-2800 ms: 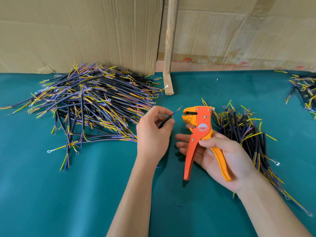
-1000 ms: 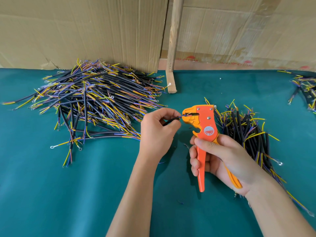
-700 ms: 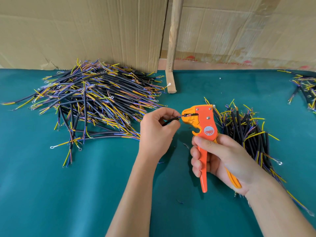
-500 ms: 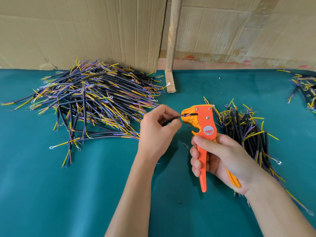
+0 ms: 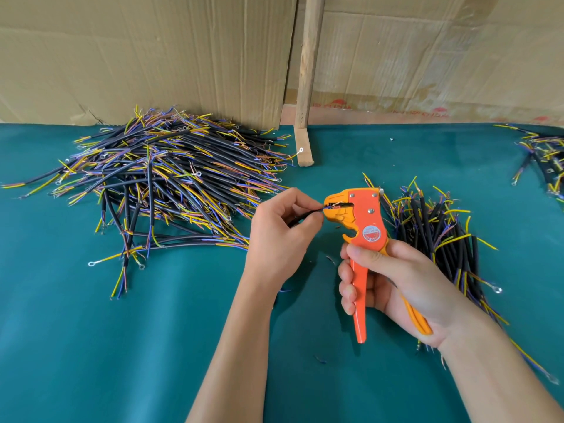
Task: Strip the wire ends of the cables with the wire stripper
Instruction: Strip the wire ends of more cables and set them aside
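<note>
Wire end seated in the wire stripper, ready to strip

Since a moment ago the handles have drawn closer, so the squeeze looks begun. The left hand pinches the cable, lying roughly level, tip pointing right into the stripper's mouth; the right hand grips the handles.

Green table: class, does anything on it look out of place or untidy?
Small wire scraps lie loose on the green table near the left hand and the right hand, apart from the cable piles. Nothing looks damaged.
</note>
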Tool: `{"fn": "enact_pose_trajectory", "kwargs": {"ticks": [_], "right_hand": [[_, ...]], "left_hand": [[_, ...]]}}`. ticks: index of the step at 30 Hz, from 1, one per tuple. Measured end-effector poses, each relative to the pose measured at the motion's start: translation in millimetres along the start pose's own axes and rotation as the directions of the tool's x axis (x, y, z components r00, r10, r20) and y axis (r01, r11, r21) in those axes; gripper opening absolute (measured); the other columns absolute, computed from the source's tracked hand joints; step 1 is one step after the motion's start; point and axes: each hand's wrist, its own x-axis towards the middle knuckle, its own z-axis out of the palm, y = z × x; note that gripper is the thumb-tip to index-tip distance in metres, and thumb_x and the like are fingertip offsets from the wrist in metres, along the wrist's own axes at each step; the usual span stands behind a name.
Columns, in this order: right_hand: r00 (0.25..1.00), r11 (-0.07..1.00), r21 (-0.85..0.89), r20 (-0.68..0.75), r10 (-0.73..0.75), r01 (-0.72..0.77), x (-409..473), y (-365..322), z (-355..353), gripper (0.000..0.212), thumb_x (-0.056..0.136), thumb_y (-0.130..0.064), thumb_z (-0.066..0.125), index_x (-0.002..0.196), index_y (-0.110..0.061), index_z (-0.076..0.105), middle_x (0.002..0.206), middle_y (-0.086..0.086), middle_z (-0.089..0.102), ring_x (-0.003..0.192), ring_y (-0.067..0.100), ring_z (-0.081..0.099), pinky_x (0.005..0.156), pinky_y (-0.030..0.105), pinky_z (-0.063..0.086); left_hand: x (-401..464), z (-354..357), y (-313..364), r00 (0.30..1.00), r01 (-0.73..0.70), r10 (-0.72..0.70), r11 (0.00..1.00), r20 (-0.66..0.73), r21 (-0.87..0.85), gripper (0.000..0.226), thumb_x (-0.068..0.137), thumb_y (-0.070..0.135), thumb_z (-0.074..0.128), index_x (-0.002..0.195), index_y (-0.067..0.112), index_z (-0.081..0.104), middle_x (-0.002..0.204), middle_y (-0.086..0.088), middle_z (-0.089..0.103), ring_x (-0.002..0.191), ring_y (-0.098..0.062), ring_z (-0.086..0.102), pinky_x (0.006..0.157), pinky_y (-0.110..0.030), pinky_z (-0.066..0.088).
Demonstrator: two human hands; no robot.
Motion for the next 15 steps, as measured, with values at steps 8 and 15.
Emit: {"fn": "enact_pose_trajectory", "kwargs": {"ticks": [8, 15], "right_hand": [[1.0, 1.0, 0.003, 0.002, 0.01, -0.01, -0.3, -0.7, -1.2, 0.034, 0.077, -0.02, 0.08, 0.1, 0.0, 0.064, 0.079, 0.025, 0.06, 0.062, 0.035, 0.058, 0.057, 0.045, 0.054], [1.0, 1.0, 0.003, 0.011, 0.003, -0.003, -0.1, 0.3, -1.8, 0.033, 0.079, -0.02, 0.079, 0.101, 0.0, 0.063, 0.079, 0.024, 0.06, 0.063, 0.035, 0.058, 0.058, 0.045, 0.055]], "left_hand": [[0.2, -0.3, -0.2, 1.0, -0.006, 0.006, 1.0, 0.016, 0.001, 0.015, 0.084, -0.001, 0.071, 0.081, 0.014, 0.071, 0.072, -0.007, 0.071, 0.061, -0.011, 0.056, 0.06, -0.022, 0.044], [0.5, -0.2, 0.1, 1.0, -0.006, 0.006, 1.0, 0.011, -0.003, 0.018, 0.084, -0.001, 0.071, 0.08, 0.016, 0.071, 0.072, -0.006, 0.071, 0.06, -0.01, 0.056, 0.059, -0.02, 0.044]]}}
